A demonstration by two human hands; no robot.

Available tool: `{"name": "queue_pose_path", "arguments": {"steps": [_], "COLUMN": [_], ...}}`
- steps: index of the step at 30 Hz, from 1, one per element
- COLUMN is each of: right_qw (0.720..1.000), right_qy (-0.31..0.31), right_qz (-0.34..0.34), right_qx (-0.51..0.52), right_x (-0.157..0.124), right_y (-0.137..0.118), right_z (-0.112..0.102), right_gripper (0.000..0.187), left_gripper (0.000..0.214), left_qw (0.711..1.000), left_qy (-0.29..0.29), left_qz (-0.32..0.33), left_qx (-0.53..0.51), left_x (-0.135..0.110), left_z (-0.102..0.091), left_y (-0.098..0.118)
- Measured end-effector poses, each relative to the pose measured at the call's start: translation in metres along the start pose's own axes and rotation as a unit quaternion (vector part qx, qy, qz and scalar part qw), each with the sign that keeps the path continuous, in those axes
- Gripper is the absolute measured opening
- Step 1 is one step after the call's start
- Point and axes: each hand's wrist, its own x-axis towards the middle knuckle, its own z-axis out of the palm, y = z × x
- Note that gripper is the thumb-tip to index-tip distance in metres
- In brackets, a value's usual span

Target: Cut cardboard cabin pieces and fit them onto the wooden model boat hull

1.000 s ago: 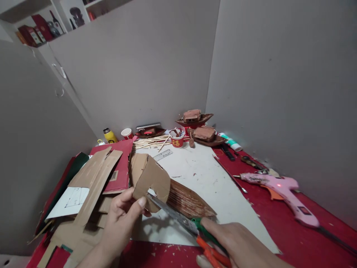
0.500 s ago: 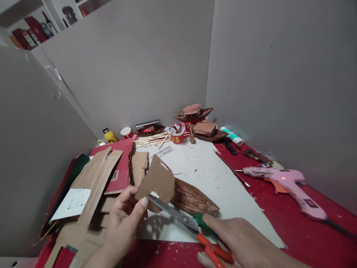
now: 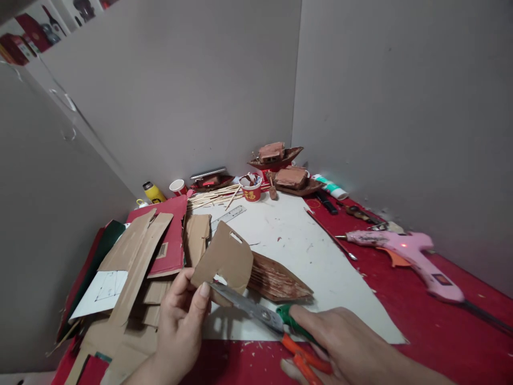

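My left hand (image 3: pixel 182 315) pinches a brown cardboard piece (image 3: pixel 225 259) by its lower left corner, thumb on top. It holds the piece up over the white sheet (image 3: pixel 312 256). My right hand (image 3: pixel 344 347) grips scissors (image 3: pixel 256 310) with green and orange handles. Their blades reach left to the cardboard's lower edge. Just behind the cardboard lies a brown ribbed model-boat hull (image 3: pixel 278 280) on the white sheet.
A stack of cardboard and red card (image 3: pixel 136 262) lies at the left. A pink glue gun (image 3: pixel 409 256) with a red light rests at the right on the red tabletop (image 3: pixel 441 331). Wooden sticks (image 3: pixel 210 197), a red cup (image 3: pixel 250 188), model boats (image 3: pixel 294 179), a ruler (image 3: pixel 228 216) and tools line the back wall.
The view has tipped slightly downward. The cardboard piece has turned a little in my left hand while the scissor blades stay at its lower edge.
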Motion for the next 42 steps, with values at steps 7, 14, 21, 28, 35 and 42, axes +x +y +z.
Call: {"name": "queue_pose_path", "arguments": {"steps": [7,14,21,28,35,42], "right_qw": [0.997,0.983,0.976,0.977,0.971,0.973], "right_qy": [0.057,0.131,0.164,0.155,0.170,0.159], "right_qz": [-0.041,-0.086,-0.086,-0.086,-0.110,-0.115], "right_qx": [-0.037,-0.098,-0.119,-0.119,-0.129,-0.119], "right_x": [-0.002,-0.007,-0.006,-0.008,-0.005,-0.005], "right_y": [0.003,0.005,0.006,0.007,0.006,0.010], "right_z": [0.006,0.010,0.022,0.013,0.011,0.017], "right_gripper": [0.007,0.015,0.019,0.022,0.018,0.018], "left_gripper": [0.021,0.018,0.018,0.017,0.015,0.013], "left_qw": [0.999,0.998,0.995,0.996,0.991,0.986], "left_qy": [0.021,0.015,0.032,0.026,0.037,0.016], "left_qz": [0.018,-0.010,-0.018,-0.007,-0.019,-0.031], "left_qx": [-0.026,-0.064,-0.096,-0.089,-0.130,-0.161], "left_x": [-0.009,-0.011,-0.010,-0.011,-0.011,-0.009], "left_z": [0.004,0.006,0.008,0.007,0.008,0.010], "left_y": [-0.012,-0.007,-0.008,-0.004,-0.012,-0.016]}}
